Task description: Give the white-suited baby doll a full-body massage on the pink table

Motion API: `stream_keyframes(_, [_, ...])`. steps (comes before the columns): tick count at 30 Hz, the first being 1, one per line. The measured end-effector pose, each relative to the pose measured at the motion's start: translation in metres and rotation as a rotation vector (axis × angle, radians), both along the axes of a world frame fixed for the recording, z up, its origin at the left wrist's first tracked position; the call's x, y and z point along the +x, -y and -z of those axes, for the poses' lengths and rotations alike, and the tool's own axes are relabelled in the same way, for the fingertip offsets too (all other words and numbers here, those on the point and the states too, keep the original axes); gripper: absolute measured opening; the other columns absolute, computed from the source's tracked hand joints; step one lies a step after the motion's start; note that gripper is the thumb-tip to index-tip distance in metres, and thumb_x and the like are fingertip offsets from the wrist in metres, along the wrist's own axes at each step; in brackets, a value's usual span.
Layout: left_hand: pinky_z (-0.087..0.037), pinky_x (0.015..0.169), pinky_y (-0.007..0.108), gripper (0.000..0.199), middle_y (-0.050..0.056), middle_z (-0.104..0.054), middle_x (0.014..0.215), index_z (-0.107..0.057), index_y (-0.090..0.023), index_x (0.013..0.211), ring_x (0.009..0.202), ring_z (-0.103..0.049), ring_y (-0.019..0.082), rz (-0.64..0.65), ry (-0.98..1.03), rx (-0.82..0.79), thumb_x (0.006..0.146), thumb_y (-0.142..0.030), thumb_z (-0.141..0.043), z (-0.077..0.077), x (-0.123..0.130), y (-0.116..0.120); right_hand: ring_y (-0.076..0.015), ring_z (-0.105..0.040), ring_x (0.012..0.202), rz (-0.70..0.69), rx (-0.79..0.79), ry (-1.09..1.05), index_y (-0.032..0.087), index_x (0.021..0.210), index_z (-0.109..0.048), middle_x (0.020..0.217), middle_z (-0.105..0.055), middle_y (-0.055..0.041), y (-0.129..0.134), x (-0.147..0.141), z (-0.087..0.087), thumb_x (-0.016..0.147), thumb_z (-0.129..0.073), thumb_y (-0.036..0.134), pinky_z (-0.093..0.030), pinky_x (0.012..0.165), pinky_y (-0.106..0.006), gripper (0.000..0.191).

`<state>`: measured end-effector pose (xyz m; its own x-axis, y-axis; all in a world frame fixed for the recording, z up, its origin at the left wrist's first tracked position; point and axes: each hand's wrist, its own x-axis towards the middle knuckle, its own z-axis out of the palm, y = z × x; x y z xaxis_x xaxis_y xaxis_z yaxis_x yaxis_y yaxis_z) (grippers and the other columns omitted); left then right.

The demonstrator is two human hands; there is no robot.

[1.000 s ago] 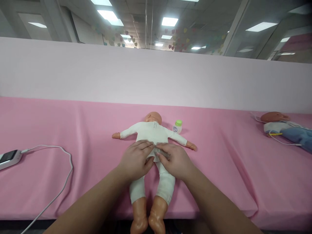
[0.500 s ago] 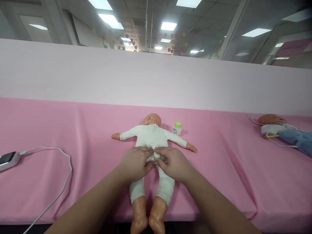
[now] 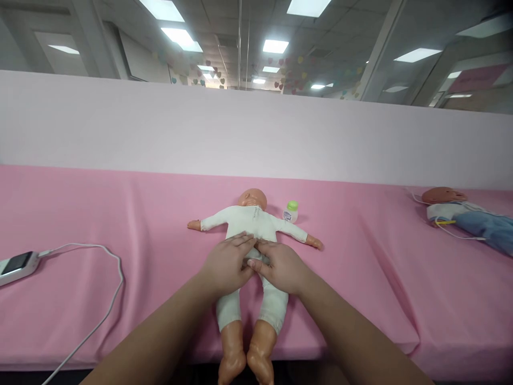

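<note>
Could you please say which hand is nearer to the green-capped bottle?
The right hand is nearer, on the doll in front of the bottle; the left hand is farther left.

White-bodied doll [image 3: 253,220], plain pink cloth [image 3: 160,214], green-capped bottle [image 3: 290,212], blue-and-white clothing [image 3: 475,222].

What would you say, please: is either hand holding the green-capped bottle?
No, the left hand and the right hand both rest on the doll, while the green-capped bottle sits near its head.
</note>
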<state>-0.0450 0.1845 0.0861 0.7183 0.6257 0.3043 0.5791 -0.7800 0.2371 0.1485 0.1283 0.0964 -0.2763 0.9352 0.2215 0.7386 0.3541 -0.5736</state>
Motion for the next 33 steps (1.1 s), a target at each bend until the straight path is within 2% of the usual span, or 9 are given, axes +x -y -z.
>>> stream_keyframes(3, [-0.031,0.127,0.052,0.066,0.016,-0.049,0.161,-0.052,-0.009,0.153,0.153,-0.039,0.033,-0.026,-0.032,0.026,0.092,-0.033,-0.059,0.007,0.002,-0.005,-0.0336,-0.061,0.133,0.016,-0.016,0.011,0.021,0.141,-0.065,0.145,-0.065,-0.0129,0.001,0.000,-0.002,0.099,-0.062,0.050,-0.050,0.107,-0.045,0.051])
stream_keyframes(8, [-0.028,0.129,0.052,0.071,0.015,-0.042,0.165,-0.047,-0.010,0.156,0.156,-0.033,0.033,-0.045,-0.051,0.031,0.091,-0.034,-0.060,0.014,0.001,-0.010,-0.0349,-0.063,0.130,0.037,-0.018,0.036,0.019,0.137,-0.067,0.144,-0.066,-0.0152,0.002,-0.001,-0.002,0.098,-0.062,0.050,-0.050,0.103,-0.045,0.050])
stream_keyframes(14, [-0.027,0.129,0.048,0.071,0.017,-0.042,0.165,-0.048,-0.008,0.156,0.156,-0.034,0.032,-0.054,-0.109,0.000,0.091,-0.037,-0.059,0.008,0.003,-0.007,-0.0332,-0.065,0.126,0.023,-0.010,0.048,0.019,0.133,-0.069,0.139,-0.068,-0.0146,0.002,-0.001,-0.004,0.098,-0.063,0.048,-0.049,0.102,-0.042,0.046])
stream_keyframes(20, [-0.029,0.128,0.049,0.071,0.018,-0.046,0.162,-0.052,-0.007,0.153,0.153,-0.039,0.035,-0.049,-0.153,-0.032,0.094,-0.046,-0.057,0.004,0.004,-0.009,-0.0323,-0.069,0.114,0.039,-0.023,0.073,0.018,0.121,-0.073,0.128,-0.074,-0.0141,0.005,-0.003,-0.007,0.097,-0.063,0.048,-0.051,0.093,-0.041,0.040])
stream_keyframes(25, [-0.035,0.124,0.053,0.065,0.019,-0.053,0.157,-0.057,-0.011,0.149,0.148,-0.045,0.039,-0.022,-0.085,-0.016,0.092,-0.043,-0.061,0.005,0.003,-0.008,-0.0335,-0.069,0.119,0.031,0.007,0.065,0.019,0.122,-0.074,0.132,-0.073,-0.0132,0.005,-0.003,-0.007,0.097,-0.064,0.047,-0.052,0.097,-0.043,0.039])
stream_keyframes(28, [-0.038,0.122,0.057,0.062,0.018,-0.056,0.154,-0.060,-0.016,0.147,0.145,-0.048,0.042,-0.002,-0.048,-0.008,0.089,-0.038,-0.064,0.005,0.002,-0.007,-0.0343,-0.064,0.130,0.029,0.006,0.049,0.020,0.134,-0.070,0.141,-0.068,-0.0131,0.003,-0.001,-0.002,0.096,-0.065,0.047,-0.049,0.107,-0.047,0.047])
stream_keyframes(30, [-0.037,0.122,0.056,0.063,0.020,-0.056,0.154,-0.059,-0.012,0.147,0.144,-0.049,0.043,0.012,-0.046,-0.008,0.090,-0.038,-0.062,0.007,0.002,-0.008,-0.0345,-0.057,0.140,0.038,0.005,0.045,0.018,0.143,-0.065,0.149,-0.062,-0.0140,0.000,0.001,0.002,0.097,-0.064,0.049,-0.044,0.115,-0.049,0.055])
stream_keyframes(33, [-0.036,0.124,0.054,0.066,0.023,-0.055,0.153,-0.060,-0.008,0.147,0.144,-0.049,0.043,0.022,-0.053,-0.003,0.091,-0.044,-0.061,0.009,0.002,-0.011,-0.0341,-0.053,0.144,0.046,0.006,0.032,0.018,0.146,-0.062,0.152,-0.058,-0.0139,-0.003,0.004,0.008,0.098,-0.063,0.052,-0.042,0.118,-0.050,0.059])
